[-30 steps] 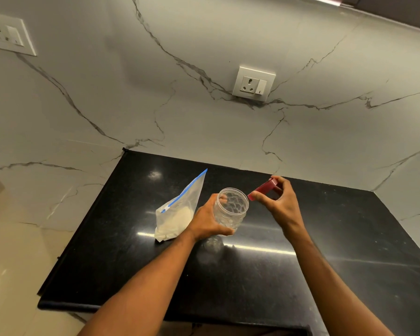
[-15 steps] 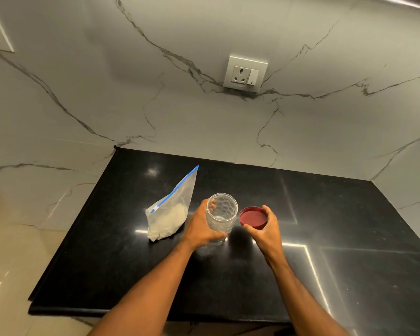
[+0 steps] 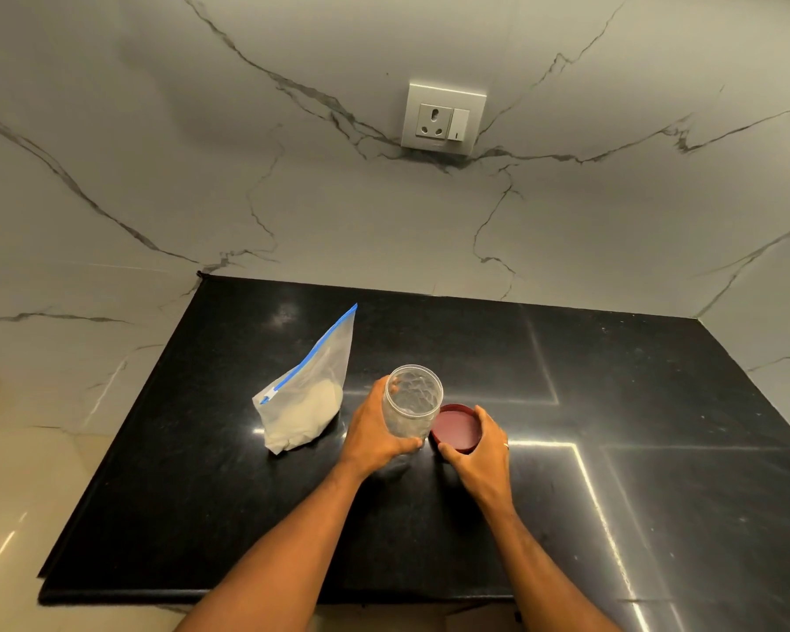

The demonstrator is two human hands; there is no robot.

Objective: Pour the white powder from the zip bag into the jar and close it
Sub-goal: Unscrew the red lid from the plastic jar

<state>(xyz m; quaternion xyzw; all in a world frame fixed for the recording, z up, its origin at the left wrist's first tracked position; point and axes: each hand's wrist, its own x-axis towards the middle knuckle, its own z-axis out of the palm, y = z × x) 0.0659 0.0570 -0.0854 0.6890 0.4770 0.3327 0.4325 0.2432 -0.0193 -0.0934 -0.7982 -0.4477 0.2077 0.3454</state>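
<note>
Curled around the clear plastic jar (image 3: pixel 412 401), the left hand (image 3: pixel 375 431) grips its side, thumb on the near face and fingers wrapped round the far left side, where they show dimly through the wall. The jar stands upright on the black granite counter (image 3: pixel 657 449), its mouth open and its inside holding no powder that can be seen. Just to the right of it, touching or nearly touching its base, lies the dark red lid (image 3: pixel 457 427), flat on the counter with its hollow side up. The right hand (image 3: pixel 477 453) holds this lid by the rim, thumb at the near left edge and fingers curved over the right edge; a ring shows on one finger.

Left of the jar and a little apart from the left hand stands the zip bag (image 3: pixel 309 394), leaning with its top corner pointing up and to the right. Its blue zip strip runs along the upper left edge, and the white powder (image 3: pixel 306 415) sits heaped in the lower part.

Behind the counter rises a white marble wall (image 3: pixel 201 152) with grey veins, and on it a wall socket (image 3: pixel 443 118) with a switch, far above the jar.
</note>
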